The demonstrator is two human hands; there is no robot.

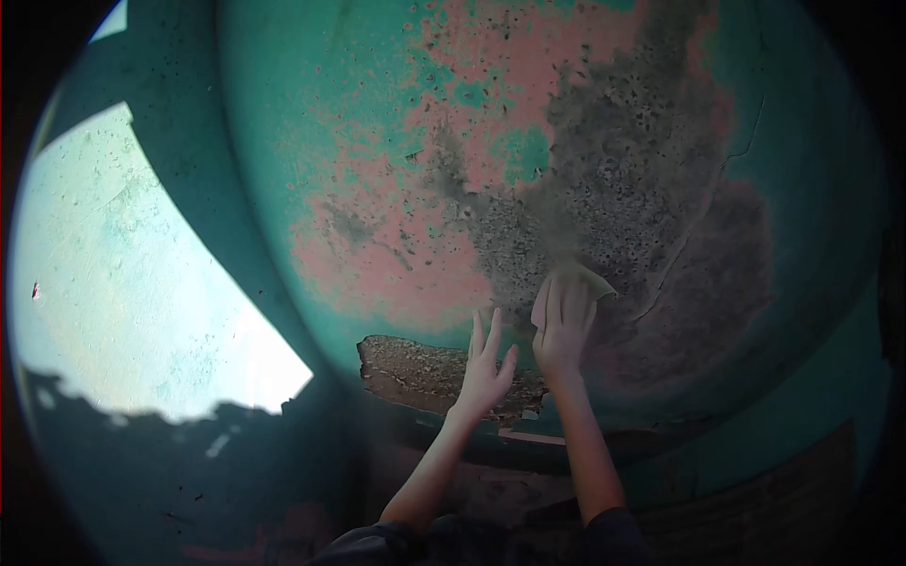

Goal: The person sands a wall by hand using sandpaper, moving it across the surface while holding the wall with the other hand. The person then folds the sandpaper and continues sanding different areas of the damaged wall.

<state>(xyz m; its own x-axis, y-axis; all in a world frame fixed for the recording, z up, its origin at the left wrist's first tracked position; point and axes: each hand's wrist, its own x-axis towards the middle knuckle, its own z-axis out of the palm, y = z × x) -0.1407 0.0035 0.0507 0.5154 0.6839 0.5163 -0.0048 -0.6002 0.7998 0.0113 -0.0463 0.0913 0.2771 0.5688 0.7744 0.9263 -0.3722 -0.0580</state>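
Observation:
A curved green surface fills most of the view, with worn pink and rough dark grey patches. My right hand lies against the lower part of the grey patch, its fingers over a pale thin sheet that is pressed to the surface. Left of it, my left hand has its fingers spread and holds nothing. It is beside the upper edge of a broken, brown bare strip.
Bright light falls on the pale wall area at the left. A long crack runs down the right side of the grey patch. Peeling edges and a pale strip show below my hands.

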